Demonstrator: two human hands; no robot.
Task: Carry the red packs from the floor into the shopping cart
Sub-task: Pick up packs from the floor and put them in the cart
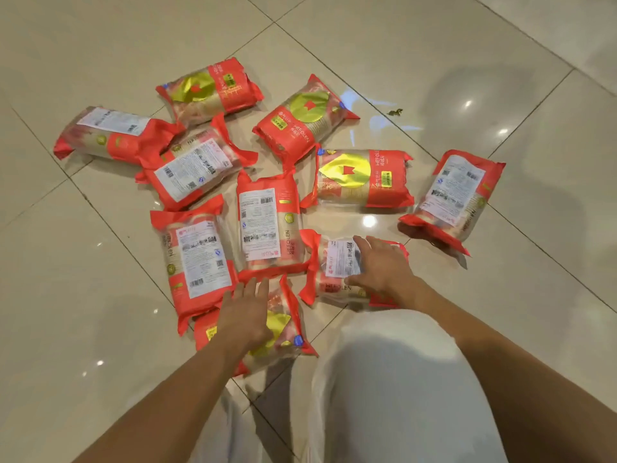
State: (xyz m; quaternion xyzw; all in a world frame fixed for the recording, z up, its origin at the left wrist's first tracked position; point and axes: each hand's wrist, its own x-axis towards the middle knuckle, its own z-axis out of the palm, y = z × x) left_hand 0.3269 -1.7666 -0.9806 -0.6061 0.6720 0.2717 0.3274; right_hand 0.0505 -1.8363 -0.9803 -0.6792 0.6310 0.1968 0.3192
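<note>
Several red packs with clear windows lie scattered on the tiled floor [100, 295]. My left hand [245, 312] hovers with fingers spread over the nearest pack [283, 329], which shows a gold label. My right hand [384, 265] rests open on top of another pack [337, 262] that lies label side up; the fingers do not close around it. Further packs lie beyond, such as one in the middle [267, 225], one with a gold label [364, 178] and one at the far right [457, 198]. No shopping cart is in view.
My knee in white trousers [394, 379] fills the lower middle of the view, close to the nearest packs. A small brown scrap [395, 111] lies on the floor beyond the packs. Glossy beige tiles stretch on all sides.
</note>
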